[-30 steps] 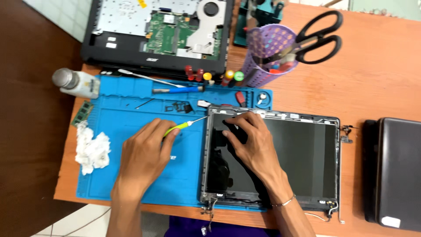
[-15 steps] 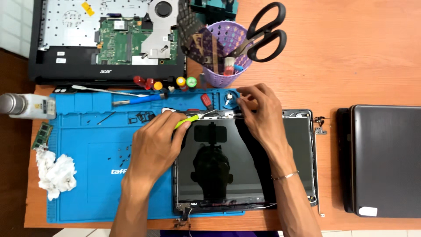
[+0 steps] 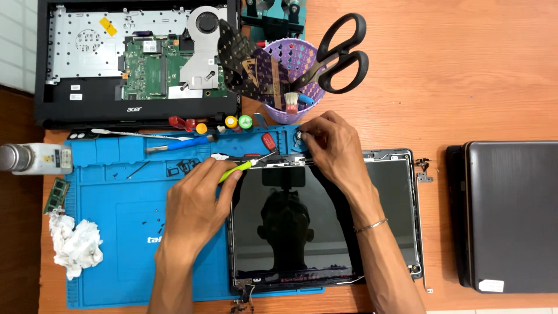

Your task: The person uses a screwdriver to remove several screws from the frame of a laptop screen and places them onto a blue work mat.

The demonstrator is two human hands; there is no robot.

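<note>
Our left grip (image 3: 195, 203) is closed around a yellow-green screwdriver (image 3: 247, 166), whose thin shaft slants up and right so the tip meets the top edge of the laptop screen panel (image 3: 325, 227). Our right grip (image 3: 334, 145) is pinched with thumb and fingertips on a small part at the panel's top rim, just beside the blue mat's (image 3: 116, 232) upper right corner; what the part is we cannot tell.

The panel lies flat, glass up, its left part on the mat and its right part on the bare wooden desk (image 3: 465, 87). Room is tight above the hands: a purple basket (image 3: 290, 87) holding black scissors (image 3: 340, 52) stands just behind our right knuckles, and an opened laptop base (image 3: 136, 58) fills the far left. A closed dark laptop (image 3: 511, 215) sits well apart to the right, leaving a free strip of desk between it and the panel. Both forearms come up from the near edge, the right one crossing over the glass.
</note>
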